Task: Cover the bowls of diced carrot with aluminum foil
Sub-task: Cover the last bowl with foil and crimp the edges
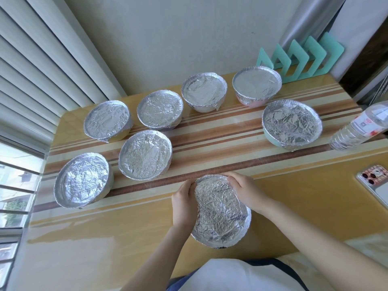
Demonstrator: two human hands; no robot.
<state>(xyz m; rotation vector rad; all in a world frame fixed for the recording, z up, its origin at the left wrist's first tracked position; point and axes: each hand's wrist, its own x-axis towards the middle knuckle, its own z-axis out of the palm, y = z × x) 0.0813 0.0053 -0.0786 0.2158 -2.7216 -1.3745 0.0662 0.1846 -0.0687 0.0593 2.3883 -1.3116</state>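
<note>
A bowl wrapped in crinkled aluminum foil (221,213) stands near the table's front edge. My left hand (183,202) grips its left rim, fingers curled over the foil edge. My right hand (244,191) grips the far right rim the same way. Its contents are hidden under the foil. Several other foil-covered bowls stand further back: two at the left (83,183) (144,155), a row behind them (107,120) (159,111) (203,91) (257,86), and one at the right (291,123).
The striped wooden table (210,131) carries a clear plastic water bottle (361,127) lying at the right and a phone (375,181) at the right edge. A teal rack (298,59) leans by the back wall. Window blinds (31,76) run along the left.
</note>
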